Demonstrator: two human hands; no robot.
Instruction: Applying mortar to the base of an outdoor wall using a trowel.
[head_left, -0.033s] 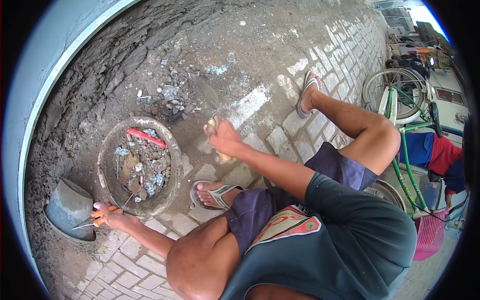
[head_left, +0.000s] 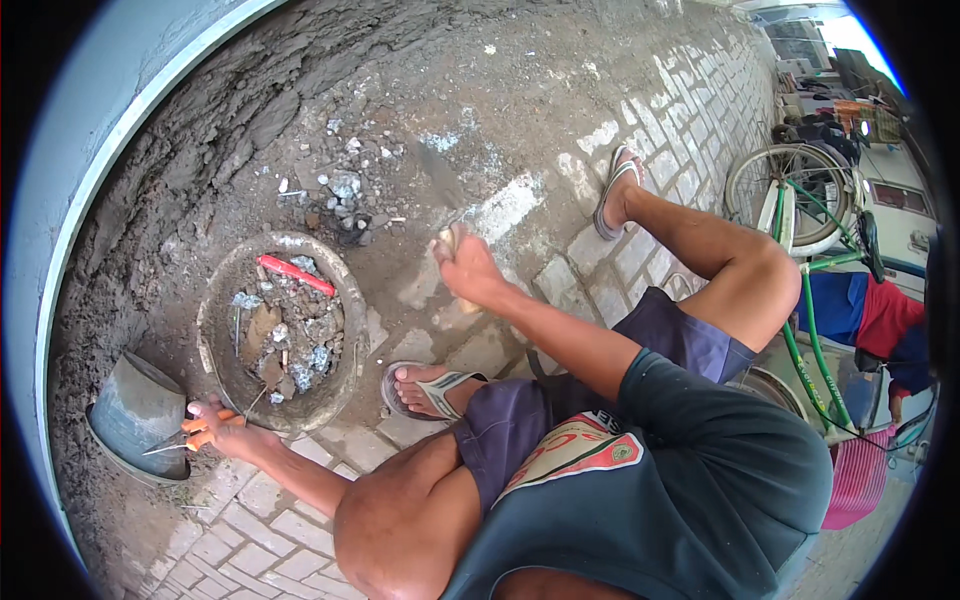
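Note:
My right hand (head_left: 470, 268) is wrapped round the wooden handle of a trowel, held low over the dirt. The trowel's grey blade (head_left: 436, 175) points away from me and is smeared by motion. At the lower left my left hand (head_left: 228, 432) grips an orange-handled tool (head_left: 200, 432) with a thin metal point; its exact kind is unclear. Beside that hand stands a round, mud-crusted basin (head_left: 357, 365) holding rubble, bluish-white lumps and a red stick-like object (head_left: 296, 275). A small heap of broken lumps (head_left: 345, 190) lies on the ground left of the trowel.
A grey bucket (head_left: 140, 420) lies tipped on its side by the left hand, near a pale blue wall (head_left: 80, 120). Wet soil runs along the wall. Paving bricks (head_left: 265, 545) lie underfoot. A green bicycle (head_left: 815, 300) and a pink basket (head_left: 857, 475) are at the right.
My right hand and the trowel have moved a little to the right over the ground. My left hand and the basin stay nearly where they were.

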